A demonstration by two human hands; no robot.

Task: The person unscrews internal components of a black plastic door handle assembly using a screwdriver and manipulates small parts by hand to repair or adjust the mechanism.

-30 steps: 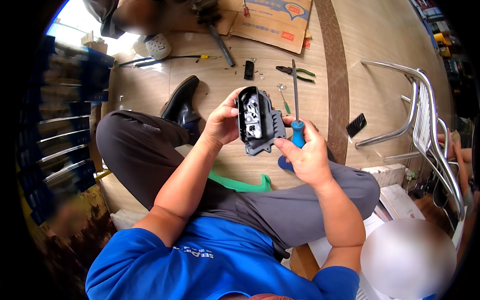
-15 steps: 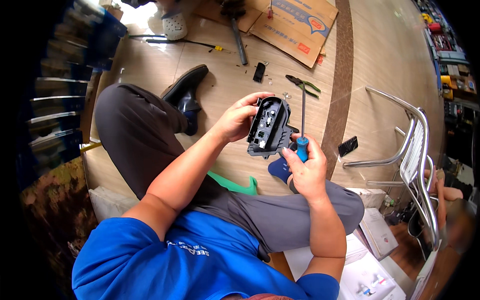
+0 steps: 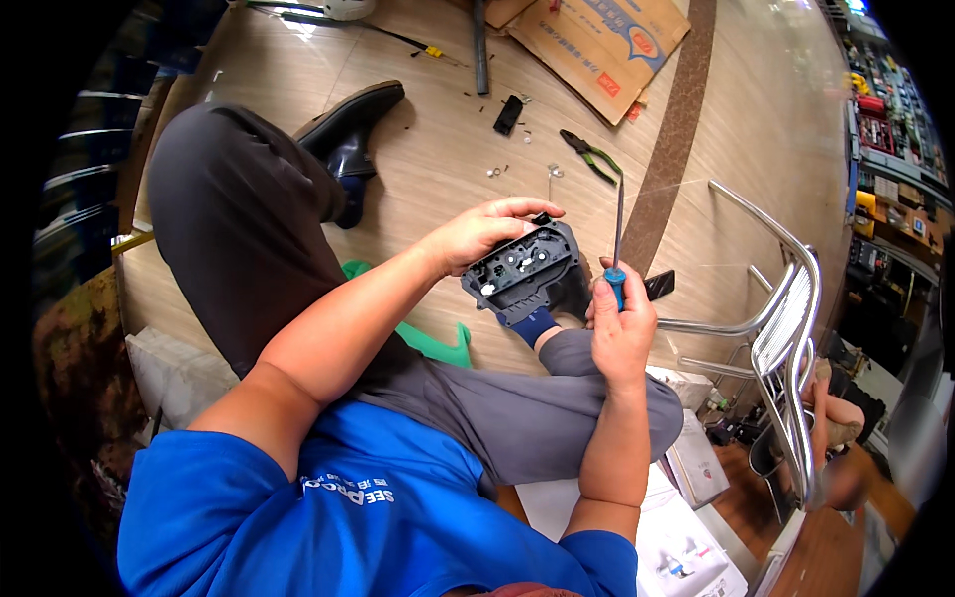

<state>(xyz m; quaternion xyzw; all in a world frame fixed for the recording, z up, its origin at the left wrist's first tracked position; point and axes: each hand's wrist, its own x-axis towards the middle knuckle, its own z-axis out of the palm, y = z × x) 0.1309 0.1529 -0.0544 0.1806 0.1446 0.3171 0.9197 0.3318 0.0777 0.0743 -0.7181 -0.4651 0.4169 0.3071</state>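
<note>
Glossy beige floor tiles (image 3: pixel 438 149) stretch beneath everything, with a silver tubular metal chair (image 3: pixel 786 338) at the right. Brown printed cardboard (image 3: pixel 582 50) lies at the far side, and a shiny black boot (image 3: pixel 353 119) stands out at the left. Between the person's bent knees, the left hand (image 3: pixel 479 237) holds an open black plastic housing (image 3: pixel 527 267) aloft, its fingers pinching the upper left edge. Just right of the housing, the right hand (image 3: pixel 625 333) has its fingers wrapped around a blue-handled steel screwdriver (image 3: pixel 616 284), shaft pointing away. Beyond lie green-handled pliers (image 3: pixel 589 156) and a small black rectangular piece (image 3: pixel 508 114).
</note>
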